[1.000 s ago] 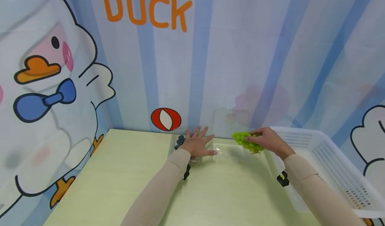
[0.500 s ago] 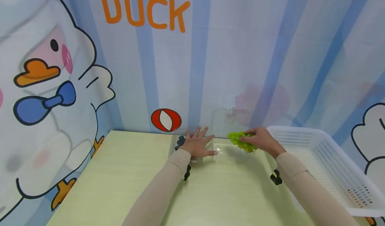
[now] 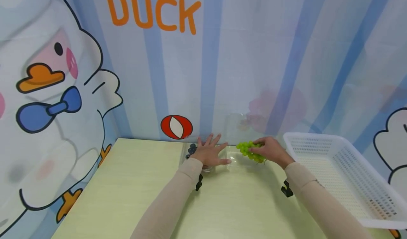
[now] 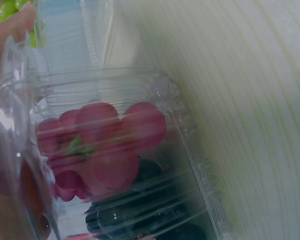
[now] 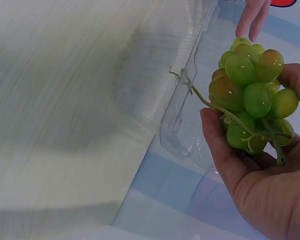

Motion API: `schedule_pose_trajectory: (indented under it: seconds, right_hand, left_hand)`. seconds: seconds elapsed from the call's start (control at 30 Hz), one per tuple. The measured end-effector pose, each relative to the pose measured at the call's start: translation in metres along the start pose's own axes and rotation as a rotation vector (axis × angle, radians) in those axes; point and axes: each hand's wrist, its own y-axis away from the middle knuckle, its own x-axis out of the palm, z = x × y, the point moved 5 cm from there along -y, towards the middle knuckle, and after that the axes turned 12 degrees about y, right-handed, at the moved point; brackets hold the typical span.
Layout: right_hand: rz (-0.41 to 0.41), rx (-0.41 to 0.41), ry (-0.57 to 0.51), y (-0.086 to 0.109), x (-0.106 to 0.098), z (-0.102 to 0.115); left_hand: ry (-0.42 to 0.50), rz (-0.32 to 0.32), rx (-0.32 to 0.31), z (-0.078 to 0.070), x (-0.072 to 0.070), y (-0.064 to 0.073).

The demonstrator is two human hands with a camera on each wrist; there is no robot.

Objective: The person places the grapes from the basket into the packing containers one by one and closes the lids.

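My left hand lies with fingers spread on a clear plastic box at the table's back edge. Through the plastic, the left wrist view shows a bunch of red grapes beside dark grapes; some dark grapes also show left of the hand in the head view. My right hand grips a bunch of green grapes, its stem and tendrils pointing outward. Clear plastic with a raised rim lies just beyond the bunch, apart from my right fingers. Whether it joins the box I cannot tell.
A large white perforated basket stands at the right of the pale wooden table. Behind the table hangs a striped curtain with duck prints. A faint transparent panel stands against it.
My right hand has moved left with the green grapes, away from the basket and closer to my left hand. The left hand stays in place on the box.
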Motion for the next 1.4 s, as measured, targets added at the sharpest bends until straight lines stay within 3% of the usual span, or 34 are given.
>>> schedule_pose_trajectory:
  seconds: [0.3, 0.7, 1.4]
  right_hand:
    - [0.006, 0.009, -0.027, -0.004, 0.01, 0.003]
    - [-0.016, -0.009, 0.013, -0.011, 0.027, -0.006]
    - [-0.01, -0.036, 0.055, -0.017, 0.051, -0.002]
  left_hand:
    - [0.002, 0.002, 0.001, 0.002, 0.001, -0.003]
    - [-0.011, 0.006, -0.014, 0.003, 0.004, -0.005]
    - [-0.025, 0.012, -0.019, 0.002, 0.003, -0.004]
